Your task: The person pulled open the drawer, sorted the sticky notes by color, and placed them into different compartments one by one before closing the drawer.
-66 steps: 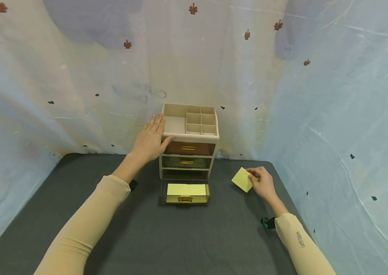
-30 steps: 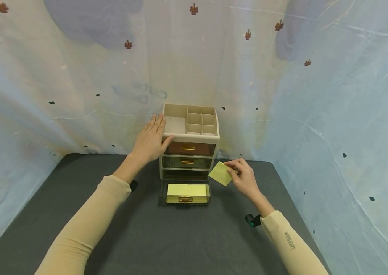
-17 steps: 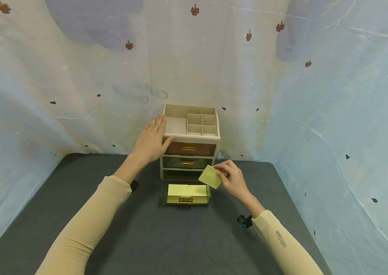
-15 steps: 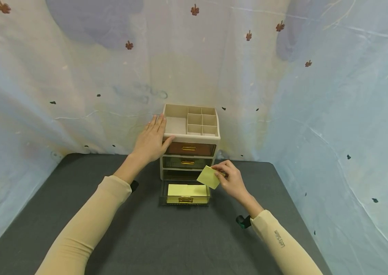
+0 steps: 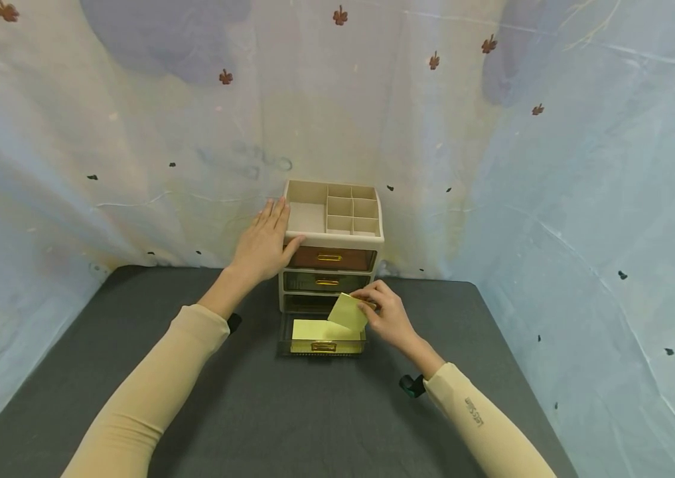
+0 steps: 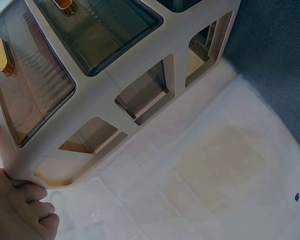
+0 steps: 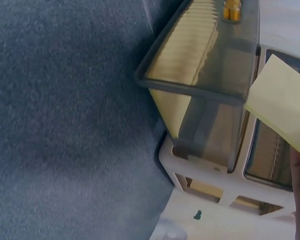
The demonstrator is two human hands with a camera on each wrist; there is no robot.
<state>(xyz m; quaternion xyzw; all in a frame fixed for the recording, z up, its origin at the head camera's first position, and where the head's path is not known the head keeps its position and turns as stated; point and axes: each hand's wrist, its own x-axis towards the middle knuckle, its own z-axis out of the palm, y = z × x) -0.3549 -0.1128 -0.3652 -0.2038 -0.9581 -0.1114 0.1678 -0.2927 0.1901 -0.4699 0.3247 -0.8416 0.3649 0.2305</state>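
A cream desktop drawer organizer (image 5: 377, 243) stands at the back of the table, its smoky bottom drawer (image 5: 286, 346) pulled out. Yellow sticky notes (image 5: 313, 332) lie inside that drawer. My left hand (image 5: 261, 244) rests flat against the organizer's upper left side, thumb over the front edge; its fingers also show in the left wrist view. My right hand (image 5: 389, 315) pinches a yellow sticky note pad (image 5: 347, 313) by its right corner, tilted above the right part of the open drawer. In the right wrist view the pad (image 7: 280, 100) is apart from the drawer.
Small compartments (image 5: 352, 208) form the organizer's top. Two upper drawers, a brown one (image 5: 349, 259) and a greenish one (image 5: 301, 281), are closed. A dark grey cloth (image 5: 313, 418) covers the table, and a patterned curtain (image 5: 337, 119) hangs right behind it.
My right hand has carried the sticky note pad leftward from the table's right side to above the open drawer. The left hand has stayed on the organizer.
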